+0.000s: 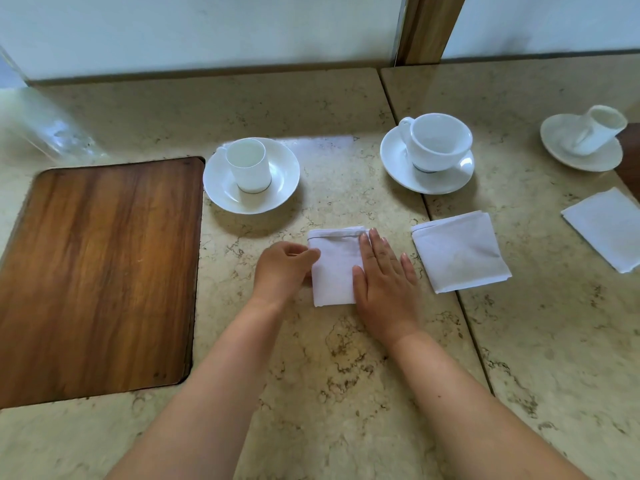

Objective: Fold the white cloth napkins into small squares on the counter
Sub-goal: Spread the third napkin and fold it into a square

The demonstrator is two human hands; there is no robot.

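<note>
A folded white napkin (334,268) lies mid-table (346,358), the right hand (386,289) pressed flat on its right side with fingers spread, the left hand (282,271) pinching its left edge. Just right lies a second folded napkin (459,252); behind stand two cups on saucers (251,174).
</note>
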